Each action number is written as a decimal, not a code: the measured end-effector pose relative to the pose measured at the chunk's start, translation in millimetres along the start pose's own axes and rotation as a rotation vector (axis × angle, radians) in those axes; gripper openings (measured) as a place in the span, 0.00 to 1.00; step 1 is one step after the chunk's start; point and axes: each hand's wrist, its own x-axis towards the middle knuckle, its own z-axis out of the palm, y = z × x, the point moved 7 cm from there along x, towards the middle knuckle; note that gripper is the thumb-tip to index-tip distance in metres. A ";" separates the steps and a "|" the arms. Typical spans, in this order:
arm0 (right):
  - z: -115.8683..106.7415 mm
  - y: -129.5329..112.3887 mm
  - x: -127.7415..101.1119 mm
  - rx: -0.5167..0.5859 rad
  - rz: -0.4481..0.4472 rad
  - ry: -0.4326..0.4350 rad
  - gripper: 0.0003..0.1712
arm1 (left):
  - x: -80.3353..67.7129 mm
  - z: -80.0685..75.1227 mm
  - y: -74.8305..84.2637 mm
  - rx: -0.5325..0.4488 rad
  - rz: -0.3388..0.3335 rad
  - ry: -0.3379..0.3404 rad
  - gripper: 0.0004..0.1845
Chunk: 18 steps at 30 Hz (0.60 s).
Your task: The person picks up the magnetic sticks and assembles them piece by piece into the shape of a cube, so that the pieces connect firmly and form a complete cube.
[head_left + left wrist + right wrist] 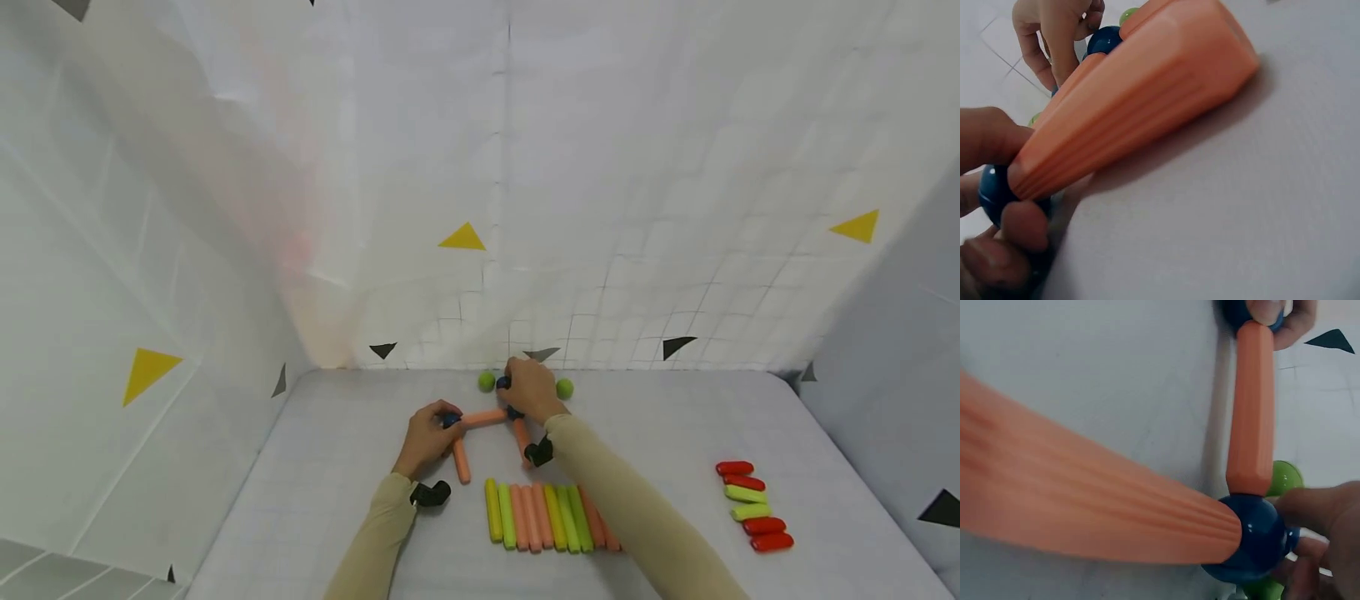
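orange rods joined by dark blue balls form an open frame on the white table, near its far edge. the left hand pinches the blue ball at the left corner, thumb and fingertips curled round it; in the left wrist view the same ball sits between the fingers at the end of an orange rod. the cross rod runs from that ball to the blue ball at the right corner, which the right hand grips with curled fingers. the left leg rod hangs down from the left ball toward the person, and the right leg rod does the same from the right ball. two green balls lie on the table just beside the right hand, one on each side. nearer the person, a row of long sticks in yellow, green and orange lies side by side, touching. well apart to the right, a column of short red and green pieces lies stacked flat.
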 end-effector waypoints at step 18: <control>-38.9 33.1 -55.1 0.279 -0.061 -0.028 0.21 | 0.8 0.2 4.8 0.061 0.005 0.024 0.13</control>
